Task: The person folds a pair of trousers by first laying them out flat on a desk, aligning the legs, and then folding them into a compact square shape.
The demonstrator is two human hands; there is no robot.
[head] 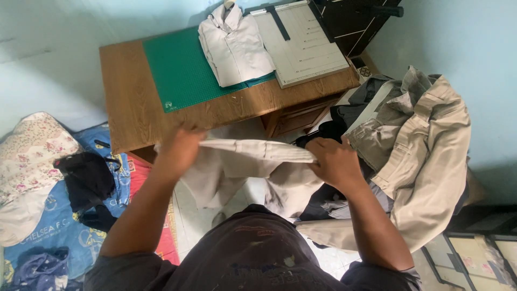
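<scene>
A light beige shirt (pixel 242 164) is stretched between both hands in front of my chest, below the wooden table's front edge. My left hand (pixel 180 148) grips its left end and my right hand (pixel 334 159) grips its right end; the cloth hangs down in folds between them. On the table lies a folded beige shirt (pixel 234 46), partly on a green cutting mat (pixel 180 73).
A wooden table (pixel 129 102) stands against the wall with a white paper trimmer board (pixel 304 43) on it. A heap of beige clothes (pixel 425 145) is piled at my right. Dark garments (pixel 86 180) and floral and blue bedding (pixel 32 156) lie at left.
</scene>
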